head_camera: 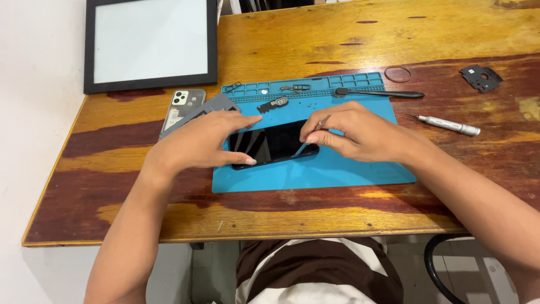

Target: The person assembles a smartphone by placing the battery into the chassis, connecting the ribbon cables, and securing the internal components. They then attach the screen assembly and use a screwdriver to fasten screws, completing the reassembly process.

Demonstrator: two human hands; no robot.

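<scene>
A black smartphone (274,144) lies screen up on a blue work mat (315,169). My left hand (197,142) rests on the phone's left end, thumb on its near edge and index finger stretched along its far edge. My right hand (354,130) sits at the phone's right end and pinches thin metal tweezers (323,121), their tip pointing up and left above the phone.
A grey phone back cover (184,107) and a dark grey part lie left of the mat. A black-framed panel (151,44) leans at the back left. A black spudger (378,93), silver screwdriver (449,125), rubber ring (397,74) and black bracket (480,77) lie to the right.
</scene>
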